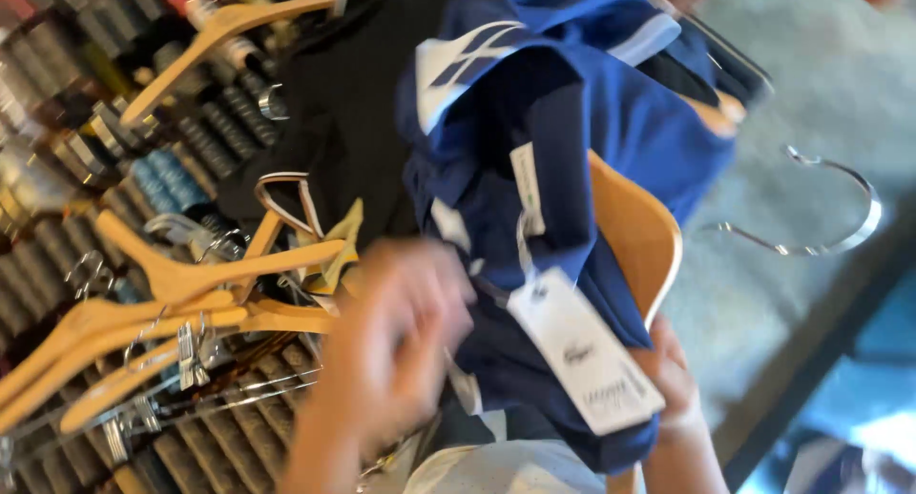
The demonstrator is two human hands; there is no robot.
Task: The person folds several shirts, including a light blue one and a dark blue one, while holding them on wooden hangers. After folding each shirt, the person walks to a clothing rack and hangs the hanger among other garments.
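Head view, looking down, frame tilted and partly motion-blurred. Left hand (396, 337): blurred, fingers curled, raised in front of the lower edge of the blue garment (572, 151); it overlaps the cloth near the white paper tag (584, 351), but whether it pinches cloth or only brushes it cannot be told. Right hand (673, 375): low at the right, fingers wrapped from beneath around the bottom of the garment and the lower end of the wooden hanger (637, 236) inside it; closed on them, carrying the weight. The garment is blue with white panels and darker navy folds, bunched over the hanger, and lies up and slightly right from both hands. Its long axis runs from bottom centre toward top right. The hanger's metal hook (821, 217) sticks out to the right, well clear of the cloth, open side down. The tag hangs on a string between the two hands, nearer the right. The right hand is the closer to the hanger body, the left to the free hem. Further left: a black garment (343, 122), then a heap of bare wooden hangers (181, 303) with clips, lying on a wire rack (239, 399) over rows of dark folded goods.
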